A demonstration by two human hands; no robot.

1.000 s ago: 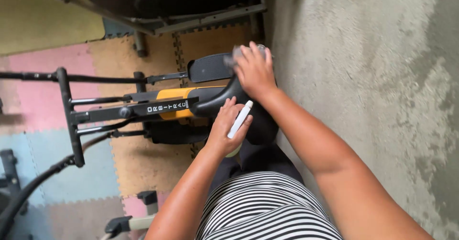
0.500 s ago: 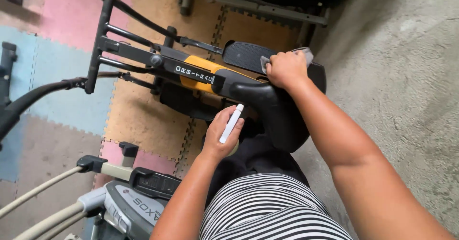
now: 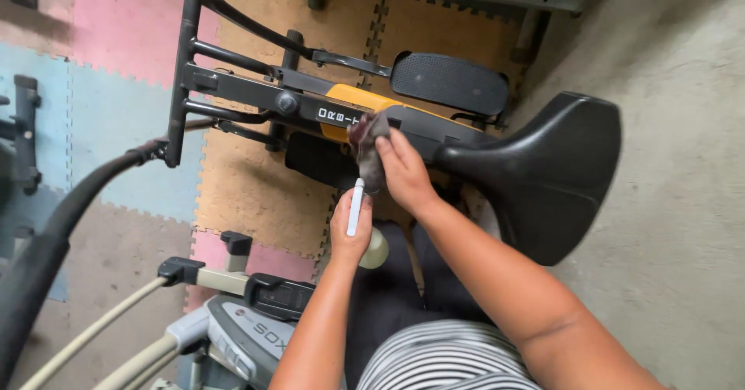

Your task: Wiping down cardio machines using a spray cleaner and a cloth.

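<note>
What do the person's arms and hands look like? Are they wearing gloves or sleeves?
No gloves and no sleeves show. Both forearms are bare right down to the wrists, and the left hand and right hand are bare too. No watch, ring or bracelet shows. Near the body there is black-and-white striped clothing.

Soft, crumpled grey cloth [image 3: 366,143] in the right hand [image 3: 403,174], pressed on matt black painted metal frame [image 3: 256,95] with a glossy orange panel [image 3: 358,101]. Smooth white plastic bottle [image 3: 355,208] in the left hand [image 3: 351,231]. Textured black plastic pedal [image 3: 450,83], smooth black housing [image 3: 555,169], spongy foam mats [image 3: 256,196], rough concrete floor [image 3: 683,126].
</note>
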